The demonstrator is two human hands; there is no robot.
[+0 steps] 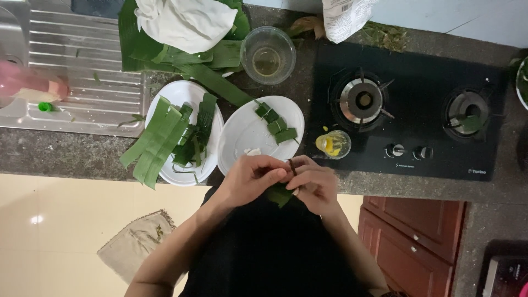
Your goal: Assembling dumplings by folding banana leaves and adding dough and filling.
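I am holding a small folded green leaf parcel between both hands, just off the front edge of the dark stone desk and above my dark clothing. My left hand is closing its grip on the upper left part of the parcel, fingers curled tight with the tips pinching, and my right hand is gripping it from the other side; the two hands are touching over the fold, where a thin dark sliver is sticking up between my fingertips, too small for me to tell what it is. Just beyond my hands a white plate is sitting on the desk, carrying a few finished leaf parcels near its far rim and a small white lump near its near edge. Beside it to the left, another white plate is holding long cut leaf strips that are hanging over its rim. A small cup of yellow liquid is standing at the corner of the black gas hob, near my right hand. Farther back a clear bowl of pale liquid is resting beside a heap of large leaves with a white cloth lying on them.
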